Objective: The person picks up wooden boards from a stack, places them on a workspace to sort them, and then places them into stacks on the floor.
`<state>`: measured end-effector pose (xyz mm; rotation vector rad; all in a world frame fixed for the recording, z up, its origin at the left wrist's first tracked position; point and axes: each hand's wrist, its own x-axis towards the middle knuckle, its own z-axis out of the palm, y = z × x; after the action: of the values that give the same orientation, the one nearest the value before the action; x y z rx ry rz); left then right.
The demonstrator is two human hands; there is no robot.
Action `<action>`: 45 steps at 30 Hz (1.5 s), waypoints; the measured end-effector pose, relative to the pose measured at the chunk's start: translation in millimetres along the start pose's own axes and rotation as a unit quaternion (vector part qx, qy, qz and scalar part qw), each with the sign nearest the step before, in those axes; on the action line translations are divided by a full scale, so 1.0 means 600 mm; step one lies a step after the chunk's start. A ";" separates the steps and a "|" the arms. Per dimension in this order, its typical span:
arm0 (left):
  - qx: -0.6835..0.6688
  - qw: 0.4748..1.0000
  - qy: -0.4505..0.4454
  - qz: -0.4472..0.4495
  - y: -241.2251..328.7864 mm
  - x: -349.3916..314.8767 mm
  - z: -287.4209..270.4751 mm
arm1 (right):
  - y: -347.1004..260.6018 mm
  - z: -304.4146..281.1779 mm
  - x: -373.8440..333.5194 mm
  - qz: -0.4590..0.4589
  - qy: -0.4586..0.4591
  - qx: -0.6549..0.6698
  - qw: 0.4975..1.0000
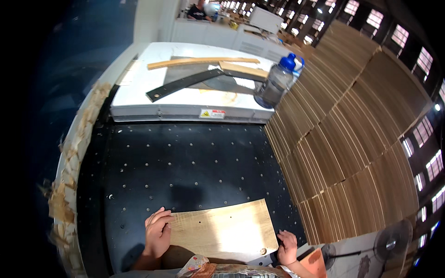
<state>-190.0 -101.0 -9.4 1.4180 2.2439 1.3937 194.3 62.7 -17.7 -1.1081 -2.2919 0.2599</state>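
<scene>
A light wood-grain board with small drilled holes and a larger round hole near its right corner lies in front of me, with bright light on its face. My left hand grips its left edge, fingers curled over the top. At the right edge, my right hand is closed against the board's side, its fingers bent. Under the board is a black table dotted with rows of small round studs. My clothing hides part of the board's near edge.
Beyond the table stands a white machine top bearing wooden strips, a black strip and a blue-capped bottle. Tall stacks of brown boards line the right side. Torn tape covers the left rail. A person sits far back.
</scene>
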 end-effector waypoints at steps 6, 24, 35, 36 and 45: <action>-0.053 0.999 0.003 -0.004 -0.007 -0.001 0.004 | 0.007 -0.001 -0.010 0.029 0.018 0.026 0.999; -0.317 0.943 0.070 -0.071 -0.110 -0.009 0.029 | 0.014 0.019 -0.008 0.022 0.094 0.086 0.992; -0.202 0.973 0.059 -0.096 -0.074 0.003 0.030 | 0.015 -0.001 -0.018 0.032 0.098 0.111 0.988; -0.210 0.970 0.062 -0.100 -0.073 0.003 0.032 | 0.016 0.002 -0.018 0.026 0.103 0.106 0.989; -0.253 0.954 0.038 -0.154 -0.061 0.017 0.021 | 0.014 0.003 -0.027 0.048 0.123 0.114 0.985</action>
<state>-212.1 -89.9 -41.1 0.8245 1.8434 1.7554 206.5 55.7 -29.1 -1.0688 -1.9409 0.3899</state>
